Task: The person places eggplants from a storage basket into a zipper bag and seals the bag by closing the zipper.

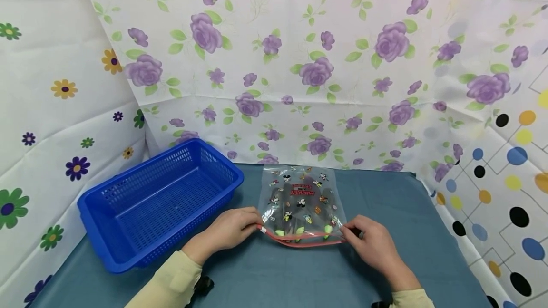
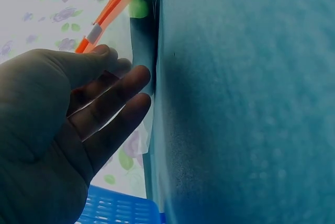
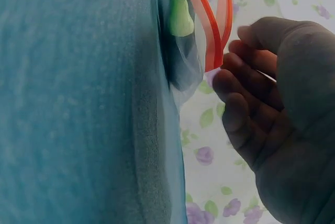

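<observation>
A clear zip bag (image 1: 301, 198) with printed cartoon figures lies on the blue-green cloth, its red zip edge (image 1: 299, 244) towards me and bowed apart in the middle. Inside it are dark pieces with light green ends (image 3: 181, 15), partly hidden by the print. My left hand (image 1: 233, 227) pinches the left end of the zip between thumb and index finger, beside the white slider (image 2: 94, 33); the other fingers are spread. At the right end of the zip, my right hand (image 1: 373, 240) has its fingertips right at the corner, with the thumb apart from them.
A blue plastic basket (image 1: 160, 203) with perforated walls stands at the left, close to my left forearm. Flower-printed sheets (image 1: 265, 61) hang behind and at the left, and a dotted sheet (image 1: 505, 194) at the right. Blue-green cloth (image 1: 274, 279) covers the table.
</observation>
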Available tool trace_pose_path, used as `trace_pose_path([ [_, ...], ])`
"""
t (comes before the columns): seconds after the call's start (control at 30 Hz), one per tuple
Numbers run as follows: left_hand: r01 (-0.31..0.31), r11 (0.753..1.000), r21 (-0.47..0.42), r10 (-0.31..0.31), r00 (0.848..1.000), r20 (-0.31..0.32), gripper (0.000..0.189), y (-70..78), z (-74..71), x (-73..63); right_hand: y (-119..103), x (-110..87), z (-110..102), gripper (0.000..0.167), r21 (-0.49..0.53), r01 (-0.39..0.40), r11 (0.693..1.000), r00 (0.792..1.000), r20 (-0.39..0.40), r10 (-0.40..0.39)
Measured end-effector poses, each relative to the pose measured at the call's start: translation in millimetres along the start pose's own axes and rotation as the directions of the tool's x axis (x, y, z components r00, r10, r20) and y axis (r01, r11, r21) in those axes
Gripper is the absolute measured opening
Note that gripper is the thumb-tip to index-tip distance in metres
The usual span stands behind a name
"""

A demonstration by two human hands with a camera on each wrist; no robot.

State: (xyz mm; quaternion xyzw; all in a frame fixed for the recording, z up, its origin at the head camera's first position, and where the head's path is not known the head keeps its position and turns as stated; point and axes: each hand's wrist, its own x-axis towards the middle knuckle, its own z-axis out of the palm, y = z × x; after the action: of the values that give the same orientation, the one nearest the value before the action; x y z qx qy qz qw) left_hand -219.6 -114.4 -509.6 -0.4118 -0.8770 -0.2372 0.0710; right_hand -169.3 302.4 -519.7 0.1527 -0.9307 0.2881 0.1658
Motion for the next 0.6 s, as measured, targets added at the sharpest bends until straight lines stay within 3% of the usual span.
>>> trace_pose_path([
  [0.17, 0.017, 1.0, 0.009, -0.017, 1.0, -0.007, 0.011, -1.4, 1.6, 0.7, -5.7, 2.3, 1.3, 0.019, -0.02, 0.108, 0.994, 0.99, -0.093, -0.109],
  [0.3, 0.034, 0.999, 0.006, -0.034, 0.999, -0.014, 0.01, -2.0, 2.8, 1.6, -20.3, 5.8, 5.2, 0.017, 0.002, 0.246, 0.969, 0.959, -0.143, -0.244],
  [0.47, 0.068, 0.996, -0.05, -0.069, 0.998, -0.01, 0.006, -1.9, 3.1, 1.9, -45.0, 12.1, 16.0, 0.019, 0.045, 0.38, 0.924, 0.918, -0.144, -0.371],
  [0.6, 0.097, 0.986, -0.132, -0.1, 0.995, -0.012, 0.005, -2.2, 2.1, 2.0, -62.6, 18.4, 27.4, 0.023, 0.091, 0.41, 0.908, 0.91, -0.107, -0.4],
])
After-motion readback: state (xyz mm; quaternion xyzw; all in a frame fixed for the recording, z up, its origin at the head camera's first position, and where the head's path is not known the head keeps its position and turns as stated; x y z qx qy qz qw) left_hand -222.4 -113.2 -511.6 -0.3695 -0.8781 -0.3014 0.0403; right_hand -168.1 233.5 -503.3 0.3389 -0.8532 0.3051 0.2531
